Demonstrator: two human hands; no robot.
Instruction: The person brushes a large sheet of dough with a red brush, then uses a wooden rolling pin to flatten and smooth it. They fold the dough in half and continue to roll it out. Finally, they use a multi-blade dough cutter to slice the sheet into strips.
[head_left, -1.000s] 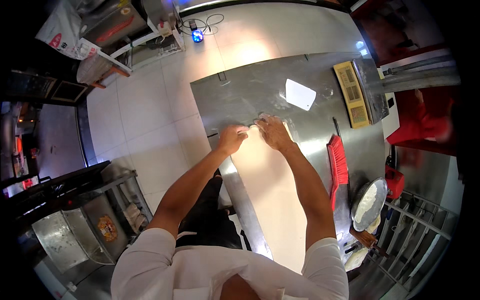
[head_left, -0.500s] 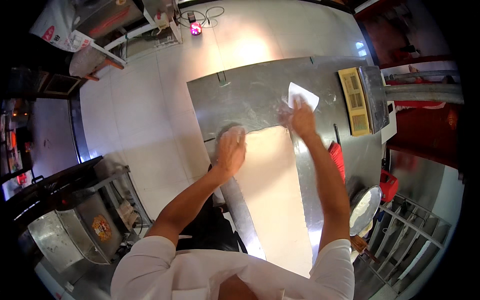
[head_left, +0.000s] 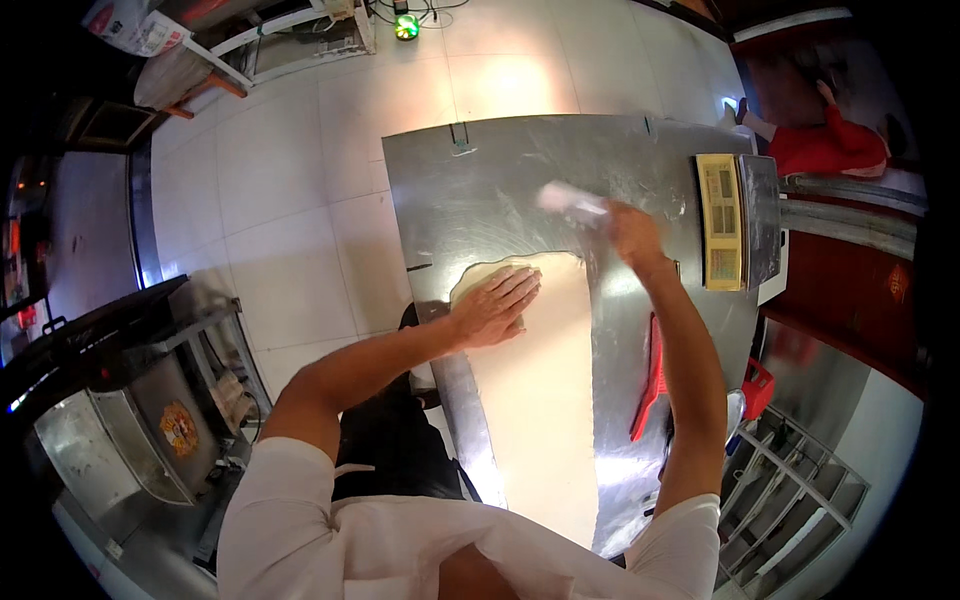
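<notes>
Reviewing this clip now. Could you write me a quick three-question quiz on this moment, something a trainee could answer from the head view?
1. Open: What does the person's right hand hold?
2. True or false: The left hand lies palm down on the pale dough sheet.
3. Multiple choice: Where is the red brush?
A) On top of the dough sheet
B) To the right of the dough sheet, by the right forearm
C) To the left of the dough sheet

Key:
1. A pale flat tool, blurred in this picture.
2. True.
3. B.
</notes>
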